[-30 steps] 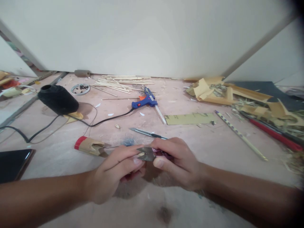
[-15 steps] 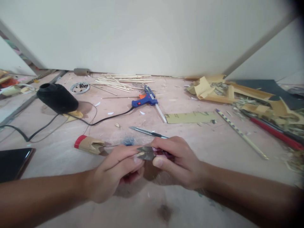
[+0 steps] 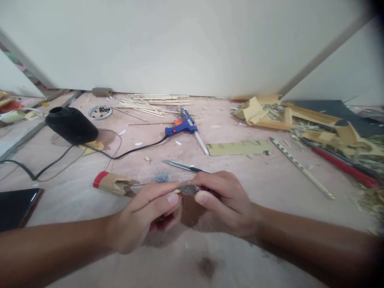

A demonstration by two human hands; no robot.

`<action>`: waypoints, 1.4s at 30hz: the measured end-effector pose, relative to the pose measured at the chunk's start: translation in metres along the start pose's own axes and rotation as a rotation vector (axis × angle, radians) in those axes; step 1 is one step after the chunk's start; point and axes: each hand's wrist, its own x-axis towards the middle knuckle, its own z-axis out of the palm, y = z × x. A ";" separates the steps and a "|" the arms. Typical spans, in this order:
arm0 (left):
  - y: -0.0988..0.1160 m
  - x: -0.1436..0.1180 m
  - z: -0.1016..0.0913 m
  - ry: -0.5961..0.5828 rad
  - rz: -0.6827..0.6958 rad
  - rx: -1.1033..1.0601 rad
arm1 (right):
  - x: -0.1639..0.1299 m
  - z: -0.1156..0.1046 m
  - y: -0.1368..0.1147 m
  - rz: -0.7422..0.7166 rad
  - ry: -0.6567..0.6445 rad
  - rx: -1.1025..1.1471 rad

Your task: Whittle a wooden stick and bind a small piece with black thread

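My right hand (image 3: 225, 200) is closed around the purplish handle of a pair of thread snips (image 3: 189, 189). Their short grey blades point left and now lie together. My left hand (image 3: 150, 212) pinches a small pale piece (image 3: 177, 191), perhaps wood, whose end shows at the blade tips. Most of that piece is hidden by the fingers. Just left of my left hand lies a brown cardboard tube (image 3: 112, 183) with a red band, and a thin dark thread runs from it toward that hand. Behind my right hand rests a utility knife (image 3: 183, 166).
A blue glue gun (image 3: 181, 127) lies mid-table, its cord running left past a black thread cone (image 3: 72, 125). Thin sticks (image 3: 150, 103), a sandpaper strip (image 3: 237, 148), a patterned pencil (image 3: 300, 168) and shavings (image 3: 318, 132) lie beyond. A phone (image 3: 18, 208) is at left.
The snips' blades, parted half a second ago, have come together at the pale piece. Both hands stay in nearly the same place, and the camera view has shifted slightly.
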 end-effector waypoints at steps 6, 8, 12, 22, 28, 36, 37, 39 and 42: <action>0.000 0.000 0.002 0.016 -0.019 -0.104 | 0.000 -0.001 0.000 0.008 0.031 -0.024; -0.001 -0.001 0.001 0.017 -0.030 -0.124 | 0.000 -0.001 0.000 -0.006 0.001 -0.052; -0.004 -0.002 0.000 0.024 -0.017 -0.117 | 0.002 -0.001 0.000 -0.051 -0.050 -0.066; -0.004 -0.003 -0.002 -0.003 -0.029 -0.099 | 0.003 -0.001 -0.001 -0.044 -0.080 -0.032; -0.003 -0.002 -0.004 -0.009 0.006 -0.044 | 0.001 -0.002 0.000 0.013 -0.107 0.016; 0.003 -0.001 -0.004 -0.015 0.029 0.117 | 0.001 -0.003 0.001 0.055 -0.120 0.104; 0.003 -0.001 -0.004 -0.013 0.024 0.108 | 0.001 -0.003 0.001 0.056 -0.116 0.108; 0.003 -0.001 -0.004 -0.009 0.019 0.097 | 0.001 -0.003 0.000 0.051 -0.102 0.103; 0.002 -0.002 -0.004 -0.011 0.017 0.097 | 0.000 -0.002 0.000 0.034 -0.078 0.071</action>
